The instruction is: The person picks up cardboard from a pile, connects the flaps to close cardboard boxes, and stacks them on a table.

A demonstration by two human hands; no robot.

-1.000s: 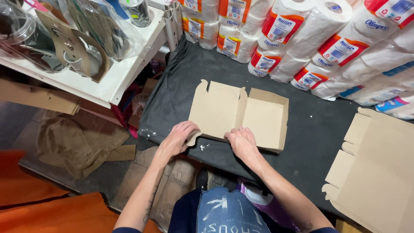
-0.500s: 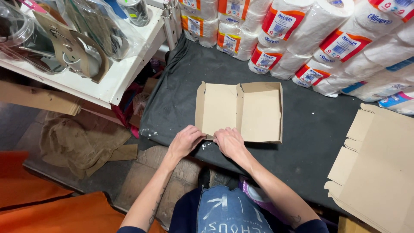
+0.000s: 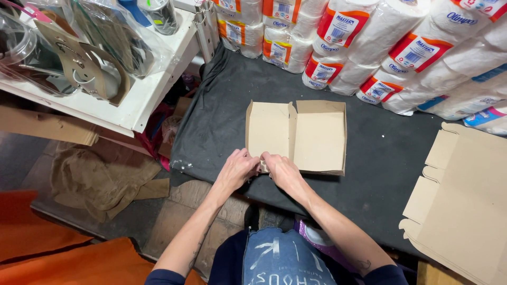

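A brown cardboard box blank (image 3: 306, 134) lies on the black cloth-covered table (image 3: 380, 174), its side walls partly folded upright. My left hand (image 3: 238, 168) and my right hand (image 3: 279, 170) meet at the box's near left edge, fingers pinching a small flap there. Both hands touch the cardboard and almost touch each other.
A stack of flat cardboard blanks (image 3: 465, 206) lies at the right. Wrapped paper rolls (image 3: 401, 47) are piled along the back. A white shelf (image 3: 142, 100) with bagged items stands at the left. Cardboard scraps (image 3: 95, 179) and orange fabric (image 3: 47, 258) lie on the floor.
The box has been turned and its walls folded up. Both hands have drawn together from the spread position to the near left edge.
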